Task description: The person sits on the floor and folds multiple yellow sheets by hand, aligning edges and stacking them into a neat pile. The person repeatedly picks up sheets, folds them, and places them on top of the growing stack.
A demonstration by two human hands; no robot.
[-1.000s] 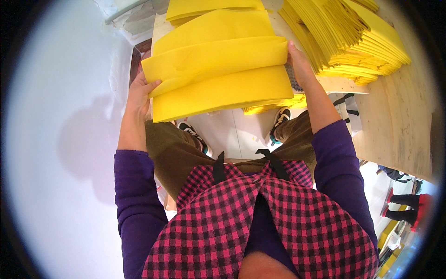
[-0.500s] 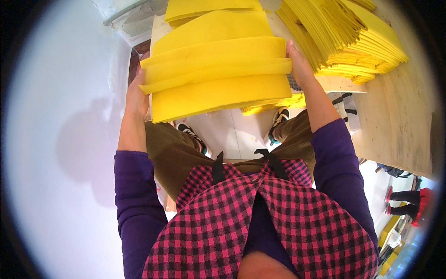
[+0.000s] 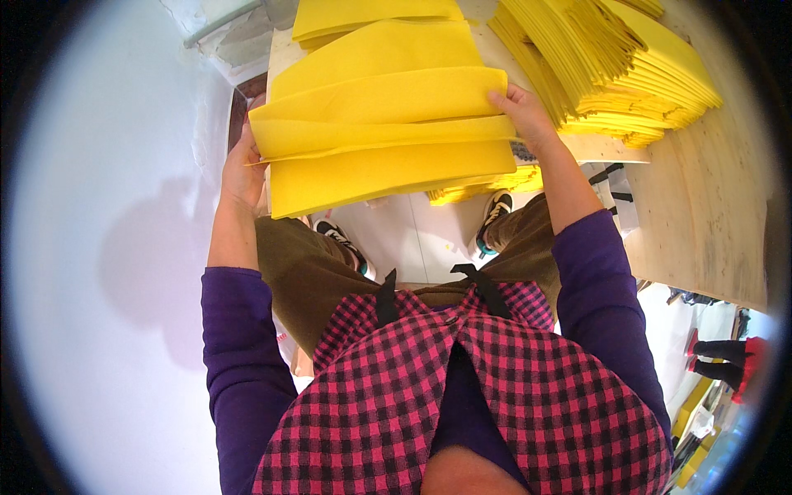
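Observation:
Folded yellow fabric (image 3: 379,132), flat and felt-like, lies across the near side of the table in front of me, its lower part hanging past the edge. Several layers with raised folds run across it from side to side. At its left end my left hand (image 3: 242,171) is closed on the layers' edge, with some fingers hidden behind the fabric. My right hand (image 3: 530,120) pinches the right end, thumb on the face of the upper fold. More yellow fabric (image 3: 379,10) lies flat just beyond.
On the right, tall stacks of folded yellow pieces (image 3: 610,66) cover part of the wooden table (image 3: 701,198). A white wall (image 3: 107,247) rises close on my left. More yellow fabric (image 3: 487,183) shows below the table edge. A person in red and black (image 3: 726,363) stands far right.
My right thumb has moved in from the fabric's edge onto its face, and the right hand sits slightly lower. The upper fold looks wider and the folds' lower edge has shifted.

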